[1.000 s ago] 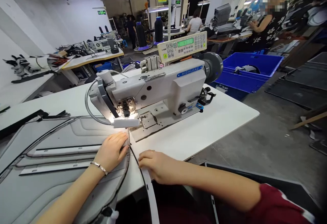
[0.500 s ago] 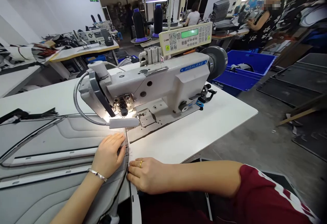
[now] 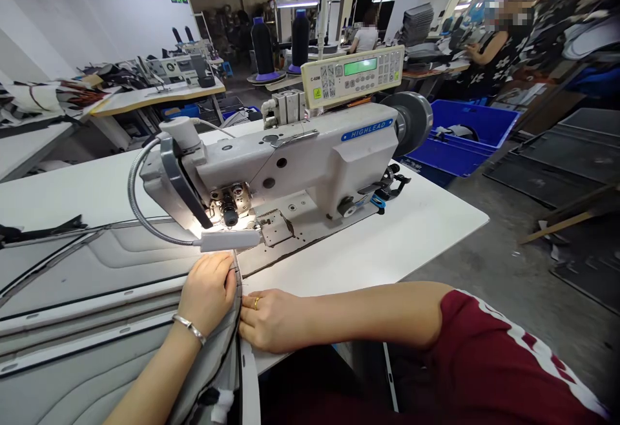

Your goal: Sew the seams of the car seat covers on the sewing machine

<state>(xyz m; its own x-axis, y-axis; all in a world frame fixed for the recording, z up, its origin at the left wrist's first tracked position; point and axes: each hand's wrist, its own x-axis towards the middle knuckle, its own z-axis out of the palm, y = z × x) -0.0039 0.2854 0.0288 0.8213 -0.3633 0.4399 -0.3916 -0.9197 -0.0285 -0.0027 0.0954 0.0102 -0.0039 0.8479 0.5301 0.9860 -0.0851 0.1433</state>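
A grey padded panel (image 3: 140, 250) with curved stitching, dark edging and white slotted strips lies under the head of a sewing machine (image 3: 300, 160). My left hand (image 3: 208, 289) lies on the panel near its right edge, just in front of the machine's lamp bar (image 3: 230, 240). Its fingers reach forward over the fabric, with the thumb beside the edging. At the panel's right edge, my right hand (image 3: 271, 321) is closed on the edging; its fingertips are partly hidden there. The needle area is largely covered by the machine head and lamp.
A control box (image 3: 353, 76) with a green display sits atop the machine, near black thread cones (image 3: 264, 47). The white table (image 3: 358, 250) extends right. Blue bins (image 3: 465, 141) stand on the floor beyond it. A co-worker (image 3: 498, 50) stands at the back right, another person (image 3: 365, 37) farther off.
The panel has shifted slightly, its near edge moving up toward the machine. My right hand has moved a little up and left with the edge. The camera view has shifted slightly.
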